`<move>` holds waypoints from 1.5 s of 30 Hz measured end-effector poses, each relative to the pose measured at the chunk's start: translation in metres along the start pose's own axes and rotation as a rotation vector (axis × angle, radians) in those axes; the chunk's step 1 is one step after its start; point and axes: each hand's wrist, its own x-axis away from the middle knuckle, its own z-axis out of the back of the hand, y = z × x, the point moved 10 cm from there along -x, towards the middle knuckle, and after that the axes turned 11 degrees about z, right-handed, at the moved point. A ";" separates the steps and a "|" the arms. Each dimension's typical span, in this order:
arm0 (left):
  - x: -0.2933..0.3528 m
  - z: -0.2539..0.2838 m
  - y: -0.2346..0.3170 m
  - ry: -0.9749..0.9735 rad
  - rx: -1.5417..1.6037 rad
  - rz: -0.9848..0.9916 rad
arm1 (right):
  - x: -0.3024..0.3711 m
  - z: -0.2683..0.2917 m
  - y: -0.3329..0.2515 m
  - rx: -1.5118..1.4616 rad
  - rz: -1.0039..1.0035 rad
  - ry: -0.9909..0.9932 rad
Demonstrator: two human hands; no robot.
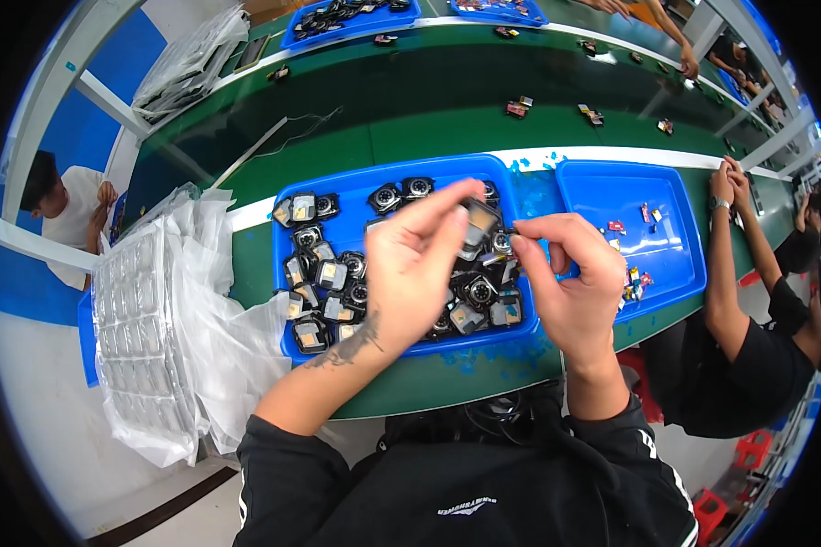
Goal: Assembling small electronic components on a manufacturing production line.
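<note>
My left hand (pixel 409 273) is raised over a blue tray (pixel 511 182) and grips a smartwatch case (pixel 482 226) between thumb and fingers. The case is tilted, with a pale square patch on its face. Just right of it, my right hand (pixel 576 284) is closed in a pinch at the case's edge; whatever lies between those fingertips is too small to make out. Below both hands, the tray holds many black watch cases (pixel 332 275), some showing round sensor backs and others pale square insides. My left hand hides part of the tray.
A second blue tray (pixel 680 251) with small red and yellow parts (pixel 646 214) stands to the right. Stacked clear plastic trays (pixel 141 319) lean at the left. Beyond runs a green conveyor belt (pixel 410 118) carrying scattered parts. Co-workers sit at right and far left.
</note>
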 end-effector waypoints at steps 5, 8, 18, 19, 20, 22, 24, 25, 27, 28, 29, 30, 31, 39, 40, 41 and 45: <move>-0.007 0.017 -0.013 0.087 0.443 0.181 | 0.001 -0.003 0.005 -0.179 -0.033 0.015; -0.001 0.003 -0.035 0.023 0.451 0.346 | 0.015 -0.035 0.009 -0.579 -0.235 -0.116; 0.009 -0.022 -0.028 -0.162 0.281 0.250 | 0.010 -0.014 0.021 -0.123 -0.124 0.039; 0.009 -0.021 -0.023 -0.161 0.233 0.185 | 0.010 -0.012 0.019 -0.118 -0.127 0.043; 0.009 -0.022 -0.020 -0.179 0.169 0.143 | 0.009 -0.012 0.016 -0.127 -0.128 0.036; 0.010 -0.023 -0.020 -0.167 0.173 0.158 | 0.007 -0.011 0.013 -0.132 -0.130 0.028; 0.010 -0.023 -0.022 -0.153 0.177 0.173 | 0.008 -0.010 0.017 -0.169 -0.166 0.038; 0.010 -0.024 -0.025 -0.161 0.227 0.206 | 0.009 -0.009 0.020 -0.206 -0.196 0.045; 0.009 -0.024 -0.030 -0.170 0.276 0.246 | 0.008 -0.009 0.021 -0.194 -0.195 0.020; 0.009 -0.025 -0.030 -0.180 0.272 0.240 | 0.008 -0.009 0.021 -0.181 -0.190 -0.007; 0.009 -0.025 -0.030 -0.190 0.267 0.235 | 0.007 -0.008 0.021 -0.181 -0.197 -0.006; 0.009 -0.026 -0.031 -0.192 0.267 0.241 | 0.006 -0.007 0.020 -0.174 -0.207 -0.025; 0.010 -0.026 -0.030 -0.192 0.251 0.224 | 0.006 -0.007 0.021 -0.167 -0.217 -0.045; 0.014 -0.025 -0.035 -0.183 0.196 0.219 | 0.008 -0.008 0.030 -0.203 -0.278 -0.086; 0.014 -0.026 -0.035 -0.182 0.186 0.215 | 0.009 -0.009 0.032 -0.211 -0.287 -0.102; 0.015 -0.027 -0.035 -0.182 0.176 0.212 | 0.008 -0.007 0.033 -0.208 -0.294 -0.092; 0.017 -0.026 -0.039 -0.159 0.235 0.194 | 0.002 -0.008 0.028 -0.249 -0.271 -0.109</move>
